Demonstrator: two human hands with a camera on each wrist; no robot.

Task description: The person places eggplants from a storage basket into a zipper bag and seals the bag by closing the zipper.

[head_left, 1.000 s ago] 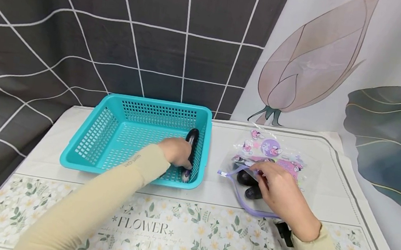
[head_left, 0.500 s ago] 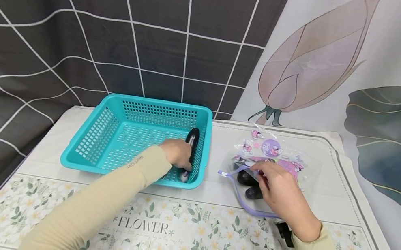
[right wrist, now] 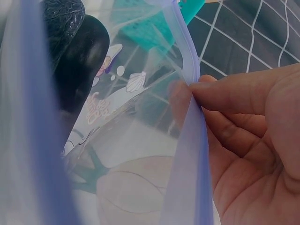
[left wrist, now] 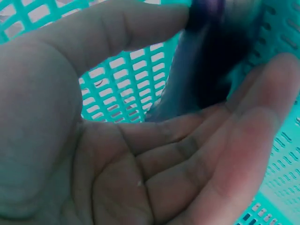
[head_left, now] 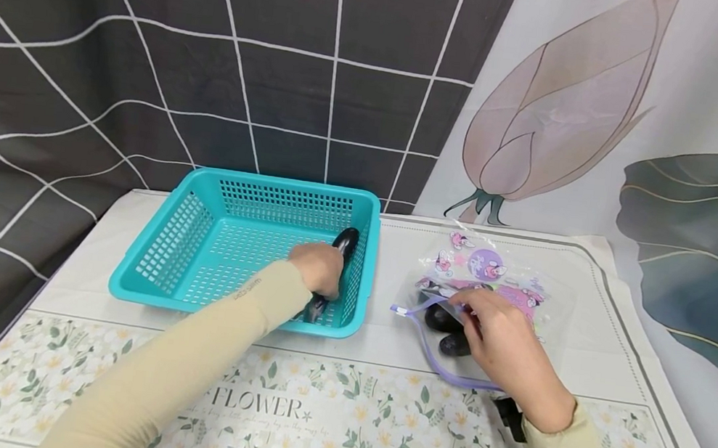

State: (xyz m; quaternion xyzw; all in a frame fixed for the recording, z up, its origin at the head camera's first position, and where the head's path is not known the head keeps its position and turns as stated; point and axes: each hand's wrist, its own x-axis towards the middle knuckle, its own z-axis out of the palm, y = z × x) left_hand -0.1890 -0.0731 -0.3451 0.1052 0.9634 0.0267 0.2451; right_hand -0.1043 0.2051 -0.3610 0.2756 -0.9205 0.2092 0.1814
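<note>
My left hand [head_left: 318,267] reaches into the right side of a turquoise plastic basket [head_left: 284,182] and grips a dark, glossy eggplant [head_left: 347,240]. In the left wrist view, the thumb lies on one side of the blurred eggplant [left wrist: 213,65] and the fingers on the other. My right hand [head_left: 501,334] pinches the purple-edged mouth of a clear zip bag [head_left: 485,264] between thumb and index finger, holding it partly open. Inside the bag lie dark eggplants [head_left: 441,320]; in the right wrist view, one looks wrapped in clear film [right wrist: 63,21].
A white cloth with a floral band [head_left: 370,430] covers the table. Behind the basket hangs a dark curtain with white grid lines [head_left: 281,92]. A pale curtain with large flower prints [head_left: 562,107] is at the right.
My left hand has shifted the eggplant in the basket: its near end swung left, away from the right wall, so it now lies slanted. The right hand and the bag are nearly still.
</note>
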